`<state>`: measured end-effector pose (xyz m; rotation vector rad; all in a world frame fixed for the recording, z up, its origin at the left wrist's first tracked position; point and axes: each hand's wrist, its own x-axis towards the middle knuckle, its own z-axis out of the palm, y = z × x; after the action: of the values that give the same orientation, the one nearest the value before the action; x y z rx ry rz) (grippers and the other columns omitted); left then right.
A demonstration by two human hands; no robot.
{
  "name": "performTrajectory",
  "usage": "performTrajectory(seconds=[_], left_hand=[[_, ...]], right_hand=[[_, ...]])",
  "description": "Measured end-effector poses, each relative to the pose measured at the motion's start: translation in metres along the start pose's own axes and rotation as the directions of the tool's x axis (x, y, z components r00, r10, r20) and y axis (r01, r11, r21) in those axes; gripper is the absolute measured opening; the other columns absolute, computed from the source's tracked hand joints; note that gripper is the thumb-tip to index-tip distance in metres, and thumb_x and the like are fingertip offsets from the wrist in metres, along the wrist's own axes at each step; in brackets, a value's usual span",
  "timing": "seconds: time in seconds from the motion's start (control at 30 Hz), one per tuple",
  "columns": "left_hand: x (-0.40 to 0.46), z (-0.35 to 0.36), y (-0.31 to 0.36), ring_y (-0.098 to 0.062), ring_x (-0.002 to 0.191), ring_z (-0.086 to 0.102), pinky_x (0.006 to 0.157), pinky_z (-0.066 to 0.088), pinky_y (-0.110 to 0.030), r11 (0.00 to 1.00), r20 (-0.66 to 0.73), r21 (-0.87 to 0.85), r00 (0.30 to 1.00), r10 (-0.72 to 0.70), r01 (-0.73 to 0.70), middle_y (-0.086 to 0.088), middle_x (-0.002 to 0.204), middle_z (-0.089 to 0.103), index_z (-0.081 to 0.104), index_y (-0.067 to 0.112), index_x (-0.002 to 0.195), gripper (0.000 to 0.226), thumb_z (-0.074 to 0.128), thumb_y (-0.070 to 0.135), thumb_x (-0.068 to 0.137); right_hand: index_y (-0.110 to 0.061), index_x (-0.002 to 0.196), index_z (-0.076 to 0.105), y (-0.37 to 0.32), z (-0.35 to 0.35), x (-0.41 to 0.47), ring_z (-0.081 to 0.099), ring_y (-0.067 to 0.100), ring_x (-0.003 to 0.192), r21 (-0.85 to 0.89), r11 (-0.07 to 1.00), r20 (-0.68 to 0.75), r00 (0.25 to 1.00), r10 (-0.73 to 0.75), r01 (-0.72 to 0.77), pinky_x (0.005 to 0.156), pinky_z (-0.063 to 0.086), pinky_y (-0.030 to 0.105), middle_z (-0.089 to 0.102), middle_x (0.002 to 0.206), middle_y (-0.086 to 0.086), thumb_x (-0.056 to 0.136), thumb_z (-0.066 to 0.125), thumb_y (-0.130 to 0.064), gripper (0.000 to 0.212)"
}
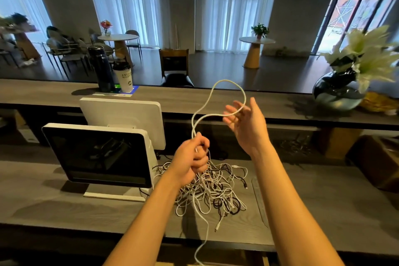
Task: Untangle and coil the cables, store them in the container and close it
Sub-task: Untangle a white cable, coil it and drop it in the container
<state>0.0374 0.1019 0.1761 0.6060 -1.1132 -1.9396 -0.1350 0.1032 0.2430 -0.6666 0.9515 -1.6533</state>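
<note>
A tangled heap of white and black cables (212, 188) lies on the grey wooden counter (313, 205). My left hand (192, 161) is raised above the heap and grips a white cable (228, 81) in a fist. From that fist the cable rises in a tall loop and comes back down to my right hand (244, 122). The right hand is held up with loosely spread fingers, and the loop runs across them. A further length of white cable hangs from the heap over the counter's front edge. No container is in view.
A dark point-of-sale screen (98, 154) stands on the counter left of the heap, a second white screen (121, 112) behind it. The raised bar shelf (269, 103) carries a black bottle (101, 69), a paper cup (123, 76) and a flower vase (339, 93).
</note>
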Motion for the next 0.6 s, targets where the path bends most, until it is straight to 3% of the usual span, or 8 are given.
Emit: performTrajectory(seconds=[0.13, 0.2, 0.27, 0.37, 0.47, 0.6], left_hand=[[0.015, 0.013, 0.038, -0.003, 0.029, 0.018, 0.032, 0.013, -0.017, 0.972, -0.113, -0.236, 0.992, -0.048, 0.020, 0.009, 0.041, 0.024, 0.052, 0.014, 0.085, 0.036, 0.036, 0.039, 0.106], [0.020, 0.017, 0.049, -0.003, 0.030, 0.019, 0.032, 0.015, -0.017, 0.951, -0.132, -0.308, 0.990, -0.050, 0.007, 0.008, 0.042, 0.026, 0.054, 0.013, 0.087, 0.037, 0.037, 0.039, 0.106], [0.025, 0.017, 0.059, -0.003, 0.031, 0.021, 0.032, 0.017, -0.018, 0.925, -0.133, -0.381, 0.990, -0.045, -0.009, 0.008, 0.043, 0.028, 0.055, 0.012, 0.089, 0.038, 0.036, 0.039, 0.107], [0.030, 0.010, 0.073, -0.004, 0.033, 0.025, 0.033, 0.021, -0.018, 0.868, -0.143, -0.493, 0.990, -0.017, -0.056, 0.008, 0.046, 0.031, 0.057, 0.009, 0.091, 0.041, 0.032, 0.037, 0.108], [0.032, 0.001, 0.078, -0.004, 0.037, 0.031, 0.037, 0.028, -0.018, 0.845, -0.213, -0.523, 0.977, 0.001, -0.114, 0.007, 0.049, 0.034, 0.058, 0.009, 0.090, 0.041, 0.033, 0.036, 0.108], [0.033, -0.012, 0.063, -0.010, 0.059, 0.062, 0.060, 0.047, -0.025, 0.912, -0.336, -0.392, 0.942, -0.020, -0.120, 0.001, 0.067, 0.059, 0.059, 0.012, 0.095, 0.032, 0.039, 0.035, 0.107]], right_hand=[[-0.002, 0.135, 0.052, 0.051, -0.005, -0.015, 0.063, 0.025, 0.112, -0.149, 0.972, 0.140, 0.969, 0.205, -0.184, 0.100, 0.045, 0.036, 0.068, 0.117, 0.014, 0.102, 0.015, -0.060, 0.076], [0.000, 0.129, 0.059, 0.075, -0.006, -0.030, 0.065, 0.026, 0.112, -0.270, 0.946, 0.258, 0.933, 0.251, -0.179, 0.107, 0.039, 0.040, 0.071, 0.109, 0.016, 0.100, 0.010, -0.061, 0.083], [-0.003, 0.109, 0.068, 0.091, -0.008, -0.043, 0.068, 0.029, 0.101, -0.348, 0.924, 0.325, 0.904, 0.278, -0.159, 0.107, 0.036, 0.046, 0.072, 0.092, 0.019, 0.098, 0.010, -0.062, 0.083], [-0.007, 0.082, 0.068, 0.105, -0.018, -0.058, 0.065, 0.033, 0.089, -0.399, 0.908, 0.347, 0.896, 0.277, -0.127, 0.098, 0.044, 0.045, 0.069, 0.079, 0.015, 0.100, 0.019, -0.059, 0.074], [-0.014, 0.078, 0.068, 0.110, -0.027, -0.066, 0.059, 0.023, 0.067, -0.391, 0.918, 0.341, 0.917, 0.207, -0.061, 0.076, 0.050, 0.033, 0.060, 0.065, 0.001, 0.096, 0.046, -0.054, 0.049], [-0.014, 0.084, 0.067, 0.103, -0.019, -0.068, 0.027, 0.010, 0.048, -0.381, 0.924, 0.315, 0.941, 0.125, 0.005, 0.047, 0.024, 0.024, 0.032, 0.054, -0.006, 0.085, 0.065, -0.049, 0.034]])
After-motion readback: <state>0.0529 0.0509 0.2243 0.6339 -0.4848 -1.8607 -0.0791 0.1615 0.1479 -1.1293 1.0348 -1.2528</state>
